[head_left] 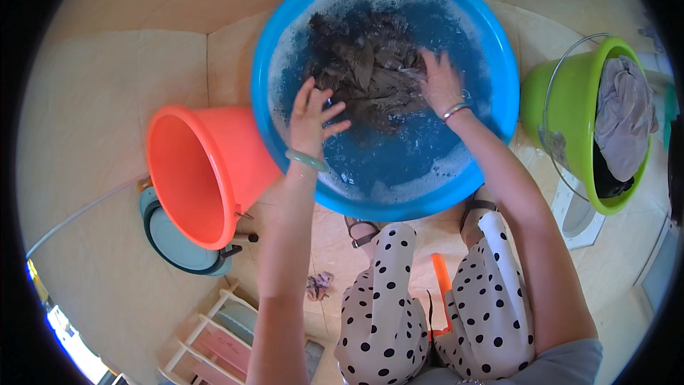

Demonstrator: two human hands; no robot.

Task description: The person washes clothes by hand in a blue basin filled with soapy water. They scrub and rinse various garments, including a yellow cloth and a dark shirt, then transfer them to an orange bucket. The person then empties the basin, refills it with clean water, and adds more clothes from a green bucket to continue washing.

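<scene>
A large blue basin (507, 71) holds foamy water, with a heap of wet, dark grey-brown cloth (367, 64) lying in it. Above the basin's left part, my left hand (310, 115) has its fingers spread and holds nothing; a green bangle (307, 160) circles that wrist. At the cloth's right edge is my right hand (442, 84), fingers stretched out and slightly blurred. Whether its fingertips touch the cloth I cannot tell. A silver bracelet (456, 110) sits on the right wrist.
Left of the basin, an orange bucket (242, 146) lies tilted beside a teal tub (178, 239). On the right, a green bucket (563, 93) carries grey cloth (623, 117). A white rack (206, 335) stands lower left; a small crumpled cloth (320, 285) lies on the floor.
</scene>
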